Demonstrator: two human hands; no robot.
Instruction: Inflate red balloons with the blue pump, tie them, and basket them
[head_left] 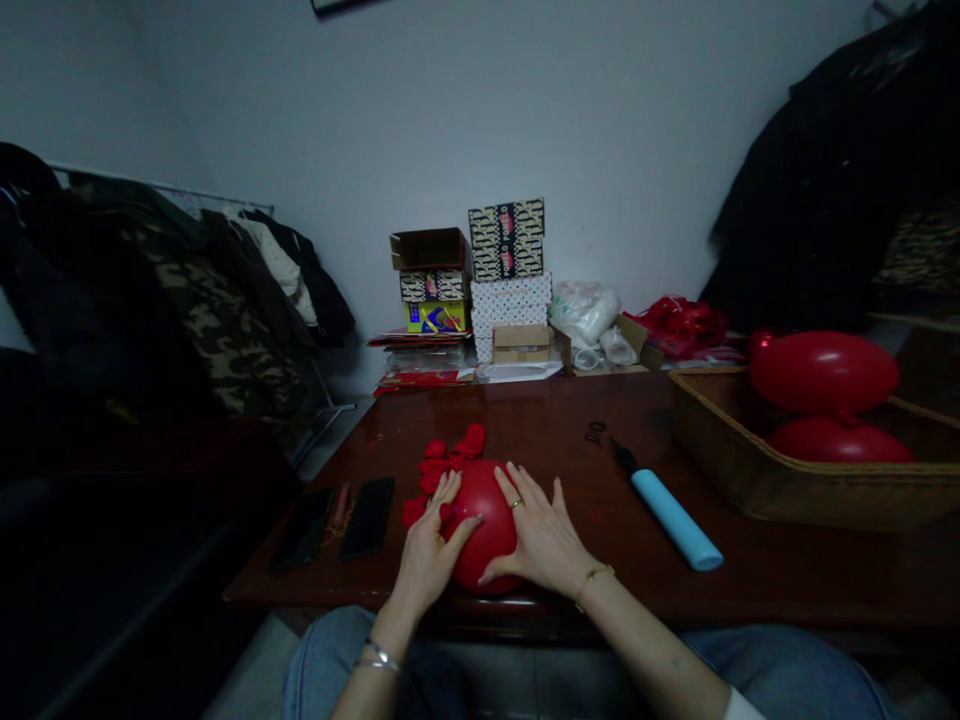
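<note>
An inflated red balloon (pixel 480 570) sits at the table's near edge, held between both of my hands. My left hand (pixel 435 545) grips its left side, thumb lying across the front and fingers near a small bunched part that may be the neck. Against the right side rests my right hand (pixel 544 530), its fingers spread over the top and its thumb low on the front. Just behind and left lie several limp red balloons (pixel 435 470). A light blue hand pump (pixel 675 520) with a black nozzle lies to the right, apart from both hands.
Right of the pump stands a wicker basket (pixel 810 495) with inflated red balloons (pixel 825 372) in it. Scissors (pixel 595 432) lie near the nozzle. Two dark phones (pixel 367 517) are at the left. Stacked boxes (pixel 510 240) line the wall; clothes (pixel 210 290) hang at the left.
</note>
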